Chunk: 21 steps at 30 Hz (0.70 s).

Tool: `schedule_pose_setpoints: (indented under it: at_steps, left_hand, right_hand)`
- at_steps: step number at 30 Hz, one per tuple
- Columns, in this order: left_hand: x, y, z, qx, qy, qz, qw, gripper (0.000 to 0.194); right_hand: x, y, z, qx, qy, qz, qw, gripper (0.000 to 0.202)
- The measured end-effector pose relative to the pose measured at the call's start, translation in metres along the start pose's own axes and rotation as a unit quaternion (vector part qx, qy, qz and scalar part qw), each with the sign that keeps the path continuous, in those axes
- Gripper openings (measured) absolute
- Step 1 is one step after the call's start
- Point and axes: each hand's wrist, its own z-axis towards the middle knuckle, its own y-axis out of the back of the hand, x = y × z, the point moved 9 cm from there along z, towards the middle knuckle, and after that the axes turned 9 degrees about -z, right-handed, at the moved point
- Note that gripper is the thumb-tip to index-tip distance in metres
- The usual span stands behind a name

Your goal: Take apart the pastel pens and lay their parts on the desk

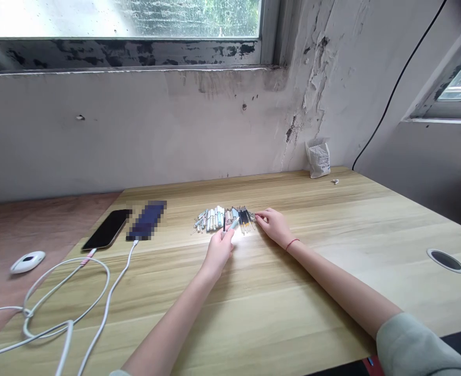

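A row of pens (214, 218) lies side by side on the wooden table (312, 292), pale and white ones to the left. Slim black pens (245, 219) with orange-yellow parts make up the right end. My left hand (218, 255) is closed just in front of the row's middle. From its fingers sticks up a light blue pen (234, 223), with a dark slim one beside it. At the right end of the row, the fingertips of my right hand (276, 227) are pressed together by the black pens. Whatever lies between these fingertips is too small to make out.
Two phones (107, 230) lie at the left, plugged into white cables (108, 297) that loop over the table's left side. Beyond them sits a white oval device (27, 262). A white packet (318, 159) stands at the back by the wall, and a round grommet (446, 260) is at right.
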Motion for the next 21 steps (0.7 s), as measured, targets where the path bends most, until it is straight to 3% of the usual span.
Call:
schedule_pose_setpoints:
  at_steps: [4, 7, 9, 13, 15, 21]
  left_hand:
    - [-0.005, 0.003, -0.001, -0.008, 0.002, -0.015, 1.000, 0.043]
    - [-0.004, 0.004, 0.003, 0.005, -0.011, -0.017, 1.000, 0.042]
    - [-0.001, 0.004, 0.006, 0.011, -0.015, -0.004, 1.000, 0.041]
    - [0.000, 0.007, 0.008, 0.007, -0.033, 0.042, 0.999, 0.041]
    - [-0.003, 0.006, 0.006, 0.017, -0.049, 0.070, 0.996, 0.038]
    - [-0.016, 0.000, -0.001, 0.068, -0.096, 0.144, 0.983, 0.025]
  right_hand:
    - [-0.002, -0.010, 0.002, -0.003, 0.010, -0.024, 1.000, 0.028]
    - [0.002, 0.001, -0.003, -0.038, 0.017, -0.007, 0.999, 0.028]
    - [0.016, 0.010, -0.011, -0.049, 0.047, 0.025, 0.997, 0.028]
    - [0.066, 0.009, -0.033, 0.031, 0.183, 0.064, 0.981, 0.043]
    - [0.081, 0.007, -0.041, 0.043, 0.218, 0.056, 0.973, 0.047]
    - [0.090, 0.002, -0.044, 0.037, 0.229, 0.040, 0.972, 0.031]
